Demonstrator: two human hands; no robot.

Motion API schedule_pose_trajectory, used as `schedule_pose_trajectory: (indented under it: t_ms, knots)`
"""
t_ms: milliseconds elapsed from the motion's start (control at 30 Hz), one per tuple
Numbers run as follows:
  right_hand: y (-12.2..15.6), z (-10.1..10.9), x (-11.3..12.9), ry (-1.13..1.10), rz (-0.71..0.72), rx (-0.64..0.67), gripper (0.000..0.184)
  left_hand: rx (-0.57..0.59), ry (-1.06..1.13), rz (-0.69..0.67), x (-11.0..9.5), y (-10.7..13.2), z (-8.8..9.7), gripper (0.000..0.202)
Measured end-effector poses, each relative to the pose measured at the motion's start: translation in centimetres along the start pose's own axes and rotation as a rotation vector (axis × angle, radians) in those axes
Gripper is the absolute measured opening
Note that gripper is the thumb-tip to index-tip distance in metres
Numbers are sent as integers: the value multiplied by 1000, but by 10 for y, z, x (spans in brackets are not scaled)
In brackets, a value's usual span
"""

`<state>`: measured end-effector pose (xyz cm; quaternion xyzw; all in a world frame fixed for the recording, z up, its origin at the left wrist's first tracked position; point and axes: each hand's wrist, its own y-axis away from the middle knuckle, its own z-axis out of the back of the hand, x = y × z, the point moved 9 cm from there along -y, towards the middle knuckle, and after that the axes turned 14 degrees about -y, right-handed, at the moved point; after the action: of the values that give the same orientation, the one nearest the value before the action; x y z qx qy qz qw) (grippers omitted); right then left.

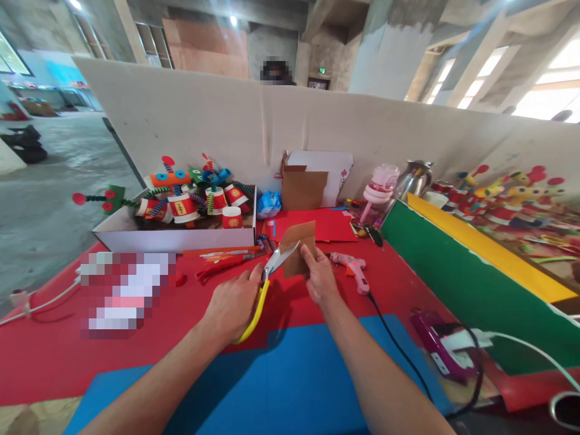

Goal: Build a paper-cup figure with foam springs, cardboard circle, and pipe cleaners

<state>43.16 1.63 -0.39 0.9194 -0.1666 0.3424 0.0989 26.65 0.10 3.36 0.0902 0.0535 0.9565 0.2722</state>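
Observation:
My left hand [233,305] is closed around the yellow handles of a pair of scissors [267,281], whose silver blades are open against a piece of brown cardboard [299,248]. My right hand [319,277] pinches the lower edge of that cardboard and holds it upright above the red table cover [190,314]. A blue sheet [281,380] lies under my forearms.
A white box [176,238] of paper-cup crafts stands at the back left. A pink glue gun [356,270] with a black cord lies right of my hand. Behind are a brown folder [302,189], a pink bottle [378,193], a kettle [414,178], green and yellow boards [471,278], and a purple power strip [441,344].

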Motion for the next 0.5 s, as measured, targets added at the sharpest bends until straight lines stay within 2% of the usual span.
schedule_pose_trajectory:
  t_ms: [500]
  knots:
    - [-2, 1, -4, 38, 4, 42, 42, -10, -19, 23, 1, -1, -1, 53]
